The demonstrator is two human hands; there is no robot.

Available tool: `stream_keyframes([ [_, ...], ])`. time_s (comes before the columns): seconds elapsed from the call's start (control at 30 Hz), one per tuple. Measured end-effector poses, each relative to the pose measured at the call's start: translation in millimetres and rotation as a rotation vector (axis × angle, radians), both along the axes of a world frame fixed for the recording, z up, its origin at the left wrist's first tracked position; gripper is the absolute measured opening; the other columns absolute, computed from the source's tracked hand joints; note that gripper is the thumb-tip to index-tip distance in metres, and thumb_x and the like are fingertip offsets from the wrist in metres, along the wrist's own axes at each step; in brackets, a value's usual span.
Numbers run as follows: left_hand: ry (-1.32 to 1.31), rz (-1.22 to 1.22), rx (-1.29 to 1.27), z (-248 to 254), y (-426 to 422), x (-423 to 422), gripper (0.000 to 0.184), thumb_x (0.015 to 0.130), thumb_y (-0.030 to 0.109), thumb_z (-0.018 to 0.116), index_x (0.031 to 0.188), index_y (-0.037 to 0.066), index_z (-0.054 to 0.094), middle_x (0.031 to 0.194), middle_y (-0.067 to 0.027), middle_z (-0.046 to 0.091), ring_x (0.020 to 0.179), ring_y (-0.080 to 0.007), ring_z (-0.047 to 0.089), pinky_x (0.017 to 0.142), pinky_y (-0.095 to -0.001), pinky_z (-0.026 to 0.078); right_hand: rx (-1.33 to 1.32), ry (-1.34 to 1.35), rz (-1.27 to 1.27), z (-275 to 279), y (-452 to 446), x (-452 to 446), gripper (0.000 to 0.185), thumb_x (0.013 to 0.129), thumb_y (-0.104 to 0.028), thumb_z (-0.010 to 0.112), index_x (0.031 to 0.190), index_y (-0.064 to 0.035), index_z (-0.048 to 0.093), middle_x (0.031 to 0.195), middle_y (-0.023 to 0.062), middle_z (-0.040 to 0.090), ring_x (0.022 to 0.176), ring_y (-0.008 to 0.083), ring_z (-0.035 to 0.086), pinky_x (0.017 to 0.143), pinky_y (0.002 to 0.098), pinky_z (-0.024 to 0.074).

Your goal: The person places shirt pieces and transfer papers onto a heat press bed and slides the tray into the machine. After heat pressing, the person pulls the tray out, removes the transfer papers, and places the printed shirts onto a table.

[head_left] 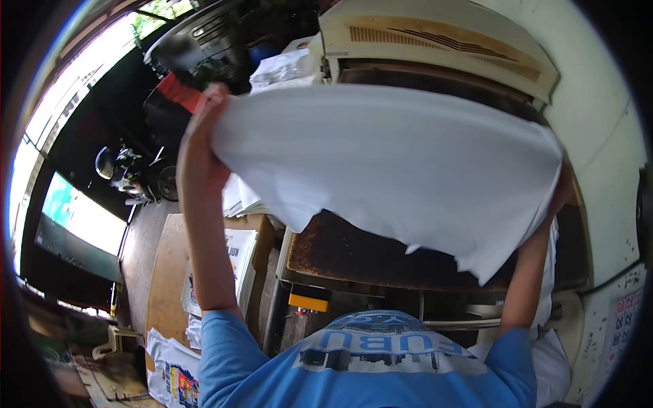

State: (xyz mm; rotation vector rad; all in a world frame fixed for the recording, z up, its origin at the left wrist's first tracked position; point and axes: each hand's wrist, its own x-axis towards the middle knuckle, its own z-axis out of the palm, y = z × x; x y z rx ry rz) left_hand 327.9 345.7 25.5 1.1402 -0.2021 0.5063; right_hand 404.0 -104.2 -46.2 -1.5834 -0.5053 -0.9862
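A plain white cloth (381,156), perhaps a shirt or shirt panel, is stretched wide between my two hands. It hangs over a dark, brown-stained press bed (354,251), and its lower edge is uneven. At the cloth's upper left corner, my left hand (212,112) is closed on the fabric, slightly blurred. My right hand (563,183) grips the opposite side; its fingers are largely hidden behind the cloth. Behind the fabric rises the press's cream-coloured raised lid (435,34), with scorched brown vents.
Printed white sheets or shirts (238,265) lie on a wooden table (166,272) to the left, with a printed shirt (173,370) nearer me. More white cloth (282,71) is stacked behind. A person in a red sleeve (178,92) and a motorcycle (136,170) are further back. A wall (605,136) bounds the right.
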Motion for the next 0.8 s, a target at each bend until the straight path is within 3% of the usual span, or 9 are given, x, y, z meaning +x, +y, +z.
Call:
stream_keyframes([
  [0.1,-0.118,-0.077,-0.036,20.4,-8.3,1.5,0.043,0.082,0.012,0.056,0.123,0.006,0.043,0.109,-0.0069,0.054,0.098,-0.0135,0.053,0.086,-0.0241,0.041,0.597,0.335,0.363,30.5,-12.9,-8.5,0.037,0.085,-0.035,0.048,0.106,-0.0056,0.057,0.096,0.0065,0.060,0.089,0.0144,0.057,0.075,0.0255,0.0484],
  [0.13,-0.129,0.000,0.149,19.7,-21.0,2.1,0.051,0.080,0.012,0.057,0.127,0.006,0.039,0.115,-0.0091,0.052,0.101,-0.0156,0.052,0.089,-0.0264,0.040,0.736,0.381,0.382,40.0,-10.8,-7.7,0.035,0.085,-0.033,0.050,0.106,-0.0061,0.058,0.096,0.0065,0.060,0.088,0.0145,0.057,0.075,0.0252,0.0483],
  [0.27,0.052,0.007,0.413,8.7,8.9,19.7,0.063,0.077,0.012,0.060,0.133,0.005,0.032,0.123,-0.0122,0.046,0.106,-0.0194,0.051,0.093,-0.0311,0.039,0.566,0.468,0.137,55.3,-28.4,5.1,0.037,0.084,-0.034,0.052,0.106,-0.0048,0.058,0.100,0.0064,0.059,0.088,0.0154,0.057,0.077,0.0261,0.0479],
  [0.33,-0.058,0.080,0.280,20.4,21.0,25.9,0.057,0.083,0.012,0.055,0.134,0.006,0.030,0.119,-0.0117,0.050,0.100,-0.0187,0.054,0.090,-0.0310,0.041,0.611,0.477,0.476,69.9,-40.7,1.9,0.034,0.083,-0.028,0.055,0.105,-0.0029,0.058,0.104,0.0056,0.058,0.093,0.0146,0.055,0.084,0.0274,0.0435],
  [0.4,-0.123,-0.264,0.190,32.8,33.5,22.0,0.057,0.086,0.015,0.051,0.137,0.008,0.025,0.132,-0.0112,0.038,0.108,-0.0169,0.048,0.090,-0.0285,0.041,0.522,0.488,0.498,71.1,-57.6,18.4,0.033,0.082,-0.025,0.057,0.106,-0.0019,0.058,0.105,0.0054,0.057,0.097,0.0145,0.053,0.087,0.0287,0.0407],
  [0.53,-0.047,-0.165,0.441,18.9,34.5,29.5,0.057,0.087,0.012,0.048,0.137,0.009,0.022,0.132,-0.0112,0.039,0.106,-0.0166,0.050,0.089,-0.0275,0.043,0.320,0.585,0.587,61.8,-70.3,28.0,0.039,0.084,-0.019,0.057,0.117,-0.0012,0.049,0.112,0.0049,0.055,0.104,0.0146,0.050,0.094,0.0326,0.0348],
  [0.6,0.079,-0.311,0.288,14.1,47.0,33.5,0.059,0.086,0.011,0.049,0.138,0.009,0.021,0.131,-0.0115,0.040,0.105,-0.0170,0.051,0.087,-0.0263,0.043,0.384,0.566,0.639,66.8,-76.8,23.7,0.039,0.085,-0.020,0.056,0.118,-0.0018,0.049,0.113,0.0046,0.055,0.105,0.0142,0.050,0.094,0.0318,0.0352],
  [0.63,0.035,-0.206,0.279,17.4,48.9,34.1,0.063,0.084,0.012,0.053,0.138,0.009,0.021,0.130,-0.0111,0.042,0.107,-0.0175,0.050,0.089,-0.0260,0.042,0.450,0.549,0.691,70.8,-77.2,18.9,0.039,0.085,-0.020,0.055,0.119,-0.0025,0.048,0.113,0.0042,0.055,0.106,0.0137,0.050,0.094,0.0311,0.0357],
  [0.8,0.002,-0.083,0.459,29.7,57.1,21.2,0.064,0.083,0.015,0.055,0.138,0.009,0.022,0.129,-0.0110,0.042,0.111,-0.0190,0.048,0.096,-0.0286,0.037,0.131,0.561,0.425,85.2,-56.2,8.4,0.040,0.087,-0.023,0.051,0.120,-0.0009,0.047,0.118,0.0076,0.053,0.113,0.0170,0.046,0.097,0.0316,0.0334],
])
